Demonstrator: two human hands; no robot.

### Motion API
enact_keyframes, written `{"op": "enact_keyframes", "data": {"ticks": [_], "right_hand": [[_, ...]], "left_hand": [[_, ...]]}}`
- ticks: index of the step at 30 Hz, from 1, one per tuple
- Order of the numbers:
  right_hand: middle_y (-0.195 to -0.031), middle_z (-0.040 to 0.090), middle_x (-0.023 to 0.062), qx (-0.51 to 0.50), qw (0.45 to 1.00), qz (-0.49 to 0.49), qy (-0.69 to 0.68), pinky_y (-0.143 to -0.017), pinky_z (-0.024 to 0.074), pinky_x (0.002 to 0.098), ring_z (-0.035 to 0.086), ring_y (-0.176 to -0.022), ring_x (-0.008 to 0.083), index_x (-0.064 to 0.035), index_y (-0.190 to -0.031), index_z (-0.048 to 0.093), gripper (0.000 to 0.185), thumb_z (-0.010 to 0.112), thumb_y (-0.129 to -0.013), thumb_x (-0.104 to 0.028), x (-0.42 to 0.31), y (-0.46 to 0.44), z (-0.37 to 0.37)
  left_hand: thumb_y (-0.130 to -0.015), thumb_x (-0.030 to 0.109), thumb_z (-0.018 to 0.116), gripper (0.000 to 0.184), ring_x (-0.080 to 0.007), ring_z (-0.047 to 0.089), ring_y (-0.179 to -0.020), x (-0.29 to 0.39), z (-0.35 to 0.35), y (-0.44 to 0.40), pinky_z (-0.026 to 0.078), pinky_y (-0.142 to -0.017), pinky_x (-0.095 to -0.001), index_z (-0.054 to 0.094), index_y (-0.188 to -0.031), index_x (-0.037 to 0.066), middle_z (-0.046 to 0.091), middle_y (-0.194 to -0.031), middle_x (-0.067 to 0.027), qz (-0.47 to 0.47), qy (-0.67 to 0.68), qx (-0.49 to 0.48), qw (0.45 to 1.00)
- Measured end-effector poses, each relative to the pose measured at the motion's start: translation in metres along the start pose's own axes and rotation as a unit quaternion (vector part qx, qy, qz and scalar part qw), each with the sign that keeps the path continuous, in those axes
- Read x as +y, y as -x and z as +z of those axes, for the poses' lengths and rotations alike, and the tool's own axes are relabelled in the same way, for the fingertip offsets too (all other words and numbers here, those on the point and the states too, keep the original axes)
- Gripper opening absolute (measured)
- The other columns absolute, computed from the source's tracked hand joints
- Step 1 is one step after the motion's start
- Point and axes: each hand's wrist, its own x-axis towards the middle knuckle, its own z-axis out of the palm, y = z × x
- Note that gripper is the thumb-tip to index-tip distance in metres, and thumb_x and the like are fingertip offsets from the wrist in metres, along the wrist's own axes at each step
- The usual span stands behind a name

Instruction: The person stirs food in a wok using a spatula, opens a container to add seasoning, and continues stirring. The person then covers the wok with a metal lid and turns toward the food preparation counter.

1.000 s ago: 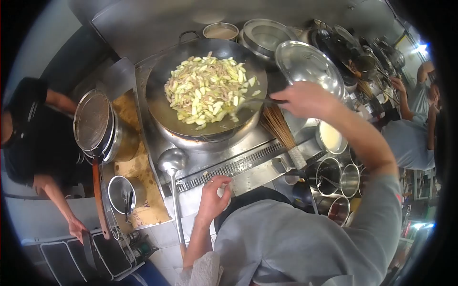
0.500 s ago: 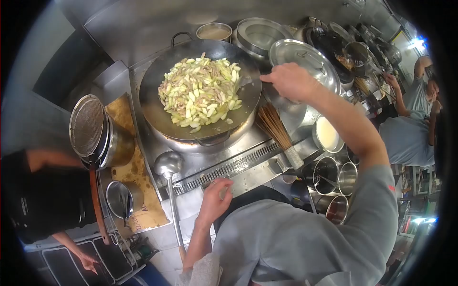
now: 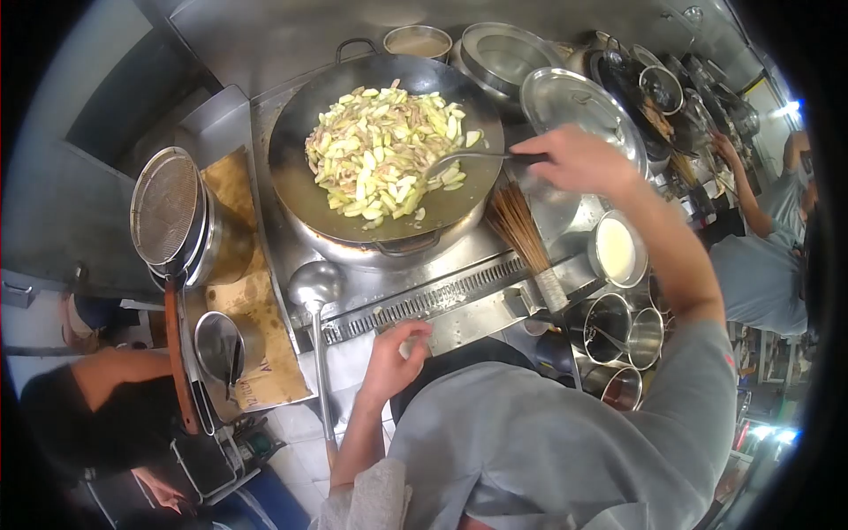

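A large black wok [image 3: 291, 190] sits on the burner, heaped with cut pale-green vegetable and thin strips that look like meat [image 3: 380, 146]. My right hand [image 3: 579, 159], at the wok's right rim, is closed round the dark handle of a metal spatula [image 3: 468, 153]. The spatula's head is down at the right side of the food, partly hidden. My left hand [image 3: 395, 355] hovers before the stove's front edge, loosely curled with thumb and fingers apart, holding nothing. Nearest to it on the left lies a long-handled ladle [image 3: 315, 284], bowl on the stove's front.
A bamboo brush [image 3: 521, 230] leans right of the wok. Beyond lie a metal lid [image 3: 574, 102] and a bowl of pale liquid [image 3: 616, 251]. Strainers [image 3: 166, 208] and a metal pot [image 3: 218, 346] stand left on stained cardboard [image 3: 256, 309]. A person in black [image 3: 97, 415] is at left, others right.
My right hand has shifted right, and the spatula now reaches from it into the food. My left hand's fingers have loosened slightly. The person in black has moved lower; the view has tilted a little.
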Motion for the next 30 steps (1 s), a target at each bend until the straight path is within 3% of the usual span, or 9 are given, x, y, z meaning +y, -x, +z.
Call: {"op": "enact_keyframes", "data": {"ticks": [2, 8, 13, 16, 20, 22, 26, 29, 30], "right_hand": [[-0.108, 0.069, 0.0167, 0.042, 0.997, -0.047, 0.053, -0.097, 0.0489, 0.0441, 0.062, -0.11, 0.0339, -0.0153, -0.126, 0.067, 0.036, 0.062, -0.091, -0.021, 0.023, 0.014, -0.009], [-0.103, 0.071, 0.0151, 0.07, 0.994, -0.002, 0.085, -0.088, 0.0514, 0.0444, 0.066, -0.097, 0.0343, -0.018, -0.124, 0.069, 0.038, 0.067, -0.086, -0.019, 0.019, -0.008, 0.048], [-0.099, 0.071, 0.0126, 0.14, 0.983, -0.005, 0.115, -0.087, 0.0531, 0.0449, 0.067, -0.096, 0.032, -0.0207, -0.122, 0.07, 0.038, 0.067, -0.084, -0.015, 0.037, 0.022, 0.004], [-0.101, 0.071, 0.0116, 0.105, 0.978, 0.042, 0.174, -0.088, 0.0525, 0.0449, 0.066, -0.098, 0.0315, -0.02, -0.122, 0.07, 0.039, 0.065, -0.084, -0.013, 0.034, 0.01, 0.0], [-0.1, 0.071, 0.0134, 0.139, 0.981, -0.021, 0.132, -0.089, 0.0522, 0.0449, 0.066, -0.099, 0.0329, -0.0169, -0.123, 0.069, 0.038, 0.063, -0.086, -0.012, 0.043, -0.029, 0.044], [-0.1, 0.071, 0.0147, 0.171, 0.98, -0.027, 0.095, -0.09, 0.0519, 0.0455, 0.066, -0.099, 0.0343, -0.015, -0.124, 0.069, 0.038, 0.063, -0.086, -0.014, 0.034, -0.029, 0.04], [-0.116, 0.069, 0.0177, 0.117, 0.988, 0.017, -0.094, -0.096, 0.0501, 0.0448, 0.064, -0.108, 0.0372, -0.0114, -0.126, 0.066, 0.038, 0.064, -0.089, -0.019, 0.017, 0.007, 0.004], [-0.115, 0.069, 0.0189, 0.091, 0.983, -0.081, -0.14, -0.096, 0.0505, 0.0437, 0.064, -0.107, 0.0385, -0.0112, -0.126, 0.067, 0.036, 0.063, -0.091, -0.02, -0.008, 0.015, 0.029], [-0.111, 0.07, 0.0201, 0.031, 0.992, -0.052, -0.115, -0.096, 0.0503, 0.044, 0.065, -0.104, 0.0397, -0.0117, -0.126, 0.067, 0.037, 0.063, -0.091, -0.021, -0.026, 0.01, 0.03]], "left_hand": [[-0.086, -0.003, 0.061, 0.021, -0.0198, 0.07, -0.093, -0.009, -0.005, 0.004, 0.053, -0.086, -0.0306, 0.069, -0.104, 0.0, 0.073, -0.098, -0.0104, -0.024, -0.011, 0.018, 0.999], [-0.085, -0.002, 0.06, 0.022, -0.0213, 0.071, -0.094, 0.017, 0.002, -0.012, 0.053, -0.086, -0.0316, 0.07, -0.105, 0.002, 0.073, -0.101, -0.0112, 0.009, -0.01, -0.036, 0.999], [-0.085, -0.001, 0.058, 0.023, -0.0259, 0.071, -0.095, 0.019, 0.005, -0.017, 0.053, -0.087, -0.0334, 0.07, -0.105, 0.002, 0.073, -0.103, -0.013, 0.02, -0.004, -0.067, 0.998], [-0.085, -0.002, 0.058, 0.023, -0.0273, 0.071, -0.095, 0.021, 0.012, -0.017, 0.053, -0.087, -0.0334, 0.069, -0.105, 0.002, 0.072, -0.101, -0.0138, 0.024, 0.005, -0.063, 0.998], [-0.085, 0.0, 0.06, 0.022, -0.0354, 0.067, -0.101, 0.033, 0.022, -0.021, 0.052, -0.091, -0.0397, 0.067, -0.106, 0.004, 0.071, -0.105, -0.017, 0.032, -0.019, -0.094, 0.995], [-0.083, -0.001, 0.061, 0.025, -0.0363, 0.064, -0.107, 0.037, 0.021, -0.025, 0.051, -0.094, -0.0418, 0.066, -0.107, 0.003, 0.069, -0.108, -0.0171, 0.081, -0.053, -0.05, 0.994], [-0.08, -0.004, 0.062, 0.03, -0.0378, 0.059, -0.115, 0.049, 0.009, -0.043, 0.05, -0.097, -0.0454, 0.063, -0.11, 0.002, 0.065, -0.112, -0.0169, 0.178, -0.155, 0.059, 0.97], [-0.078, -0.006, 0.061, 0.035, -0.0401, 0.059, -0.115, 0.07, 0.007, -0.066, 0.045, -0.103, -0.0475, 0.061, -0.113, -0.002, 0.064, -0.112, -0.0198, 0.191, -0.245, 0.14, 0.94], [-0.078, -0.006, 0.061, 0.035, -0.0405, 0.06, -0.114, 0.075, 0.009, -0.076, 0.044, -0.104, -0.0477, 0.06, -0.113, -0.003, 0.064, -0.112, -0.02, 0.194, -0.277, 0.169, 0.926]]}}
